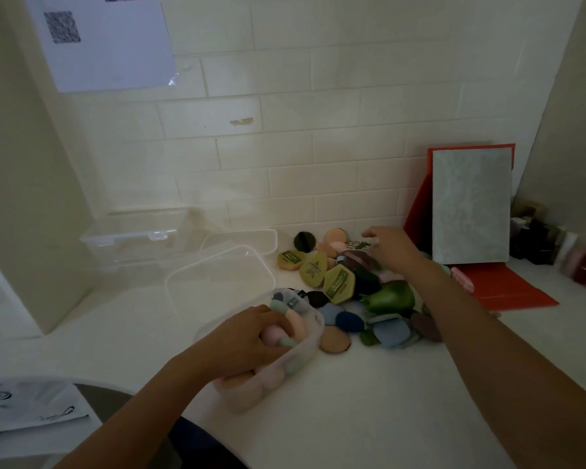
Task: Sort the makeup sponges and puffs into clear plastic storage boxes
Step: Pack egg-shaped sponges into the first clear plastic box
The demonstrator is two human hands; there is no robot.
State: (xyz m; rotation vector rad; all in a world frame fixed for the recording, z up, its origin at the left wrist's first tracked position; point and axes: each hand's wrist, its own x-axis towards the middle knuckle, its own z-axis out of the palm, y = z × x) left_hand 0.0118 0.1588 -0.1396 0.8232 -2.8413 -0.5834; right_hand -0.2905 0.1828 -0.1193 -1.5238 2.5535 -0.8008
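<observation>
Two hands work over the white tabletop (352, 418). The left hand (244, 336) reaches into the near clear box (310, 343), fingers curled round a pink puff (274, 332) among others packed there. The right hand (394, 248) hovers over the far end of the loose pile of sponges and puffs (339, 282) just beside that box; it is blurred, so its grip cannot be told. An empty clear box (129, 238) and two lids (220, 275) lie behind.

Motion blur on the right hand (391, 247) over the multicoloured pile of sponges and puffs (352, 286), grip unreadable. The left hand (247, 336) hides part of the clear plastic box (305, 350) contents. White QR-code sheet (102, 38) cropped at top. Small dark objects (535, 238) far right: unidentifiable.
</observation>
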